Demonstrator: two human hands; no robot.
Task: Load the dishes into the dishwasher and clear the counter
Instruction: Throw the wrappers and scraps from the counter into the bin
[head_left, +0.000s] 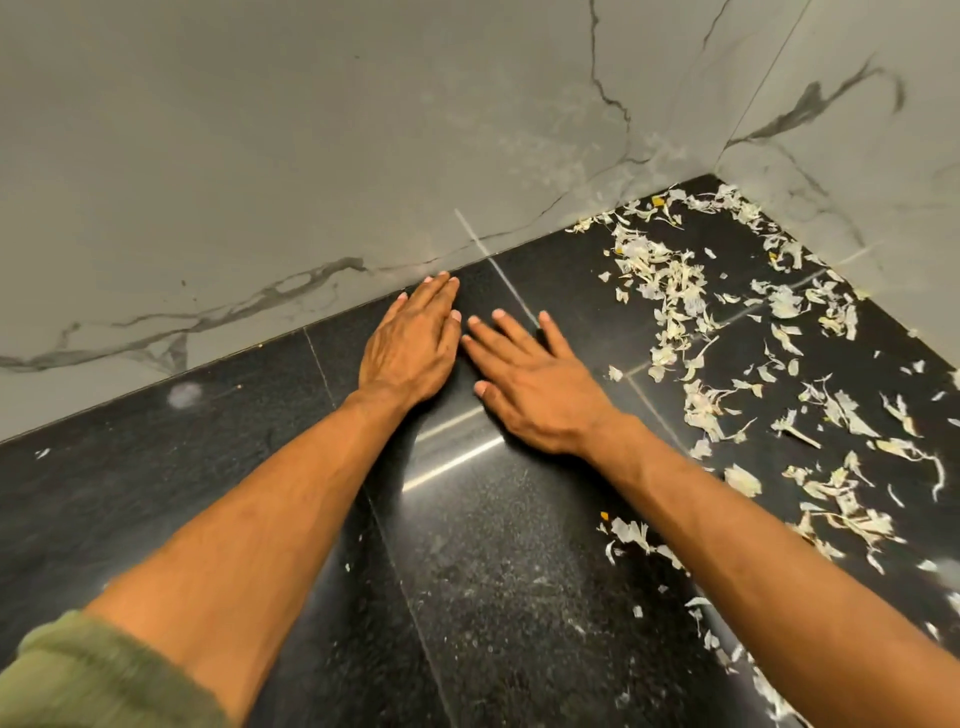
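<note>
**A:** You have both hands flat on the black stone bench (493, 545): the left hand (410, 343) with its grip pressed together, fingertips touching the back edge where the bench meets the grey marbled wall (311, 156); the right hand (535, 379) just beside it, grip spread, holding nothing.

**B:** Any writing to read?

**A:** I can read none from your view; no brand or label shows on stone or wall.

**B:** And what you are clearing?

**A:** Pale vegetable peelings (670, 291) lie scattered to your right, from the corner where the two walls meet down along the bench's right side, well apart from your left hand. Open stone lies left of your arms. A green sleeve (78, 675) is pushed up your left arm.
</note>
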